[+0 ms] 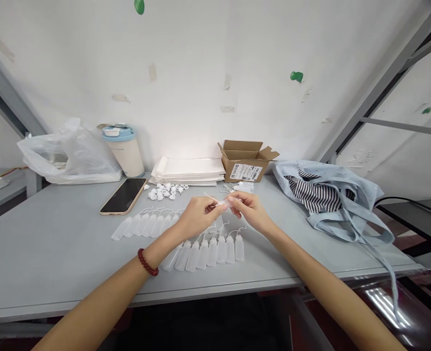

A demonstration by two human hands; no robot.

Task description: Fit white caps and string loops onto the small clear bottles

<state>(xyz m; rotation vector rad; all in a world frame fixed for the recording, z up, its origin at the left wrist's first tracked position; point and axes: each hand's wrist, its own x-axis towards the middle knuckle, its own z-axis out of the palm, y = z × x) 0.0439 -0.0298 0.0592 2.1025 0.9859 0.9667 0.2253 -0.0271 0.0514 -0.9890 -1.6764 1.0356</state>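
Observation:
Both hands meet above the middle of the table. My left hand [201, 214] is closed on a small translucent bottle [223, 203] with a thin tube pointing up to the left. The fingertips of my right hand [246, 208] pinch the bottle's other end. Below and beside the hands, several translucent bottles [212, 252] with thin tubes lie in a front row. Another row of bottles [142, 225] lies behind and to the left, partly hidden by my left hand. A pile of small white caps [167, 190] sits behind that row.
A phone [124, 196], a cup [125, 151] and a plastic bag [69, 153] are at the left on the grey table [54, 253]. Flat white packages [188, 170] and an open cardboard box [246, 163] stand by the wall. A blue cloth bag [347, 187] lies at the right.

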